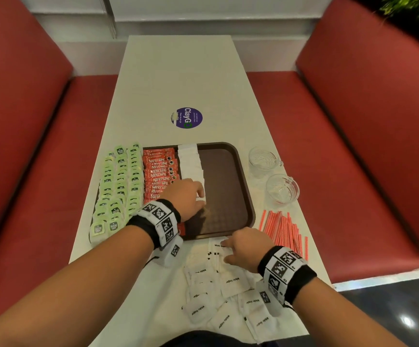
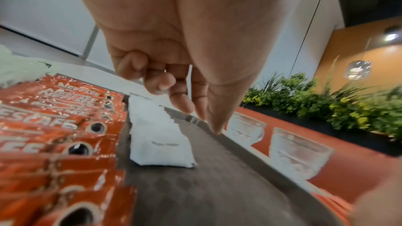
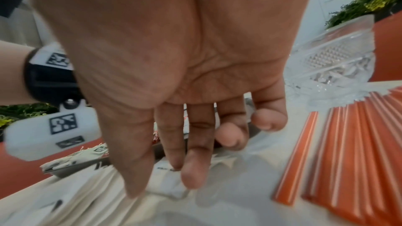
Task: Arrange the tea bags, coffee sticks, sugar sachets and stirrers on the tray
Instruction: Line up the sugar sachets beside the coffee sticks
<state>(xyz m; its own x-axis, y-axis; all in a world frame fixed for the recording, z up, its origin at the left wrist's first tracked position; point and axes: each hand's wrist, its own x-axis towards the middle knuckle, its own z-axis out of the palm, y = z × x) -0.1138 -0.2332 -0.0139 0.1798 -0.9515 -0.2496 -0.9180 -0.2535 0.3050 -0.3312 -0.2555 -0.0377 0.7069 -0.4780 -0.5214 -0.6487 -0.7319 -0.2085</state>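
Note:
A brown tray (image 1: 224,189) holds green tea bags (image 1: 120,186) at its left, red coffee sticks (image 1: 159,171) beside them, then a row of white sugar sachets (image 1: 190,164). My left hand (image 1: 190,196) hovers over the near end of that row, fingers loosely curled with nothing seen in them. In the left wrist view the nearest sachet (image 2: 161,147) lies flat below the hand (image 2: 201,119). My right hand (image 1: 241,246) rests thumb and first two fingers on a loose sugar sachet (image 3: 167,188) in front of the tray. Red stirrers (image 1: 283,229) lie right of the tray.
Several loose sugar sachets (image 1: 216,296) are scattered near the table's front edge. Two glass cups (image 1: 263,159) (image 1: 282,189) stand right of the tray. A round purple sticker (image 1: 186,118) lies beyond it. Red bench seats flank the white table.

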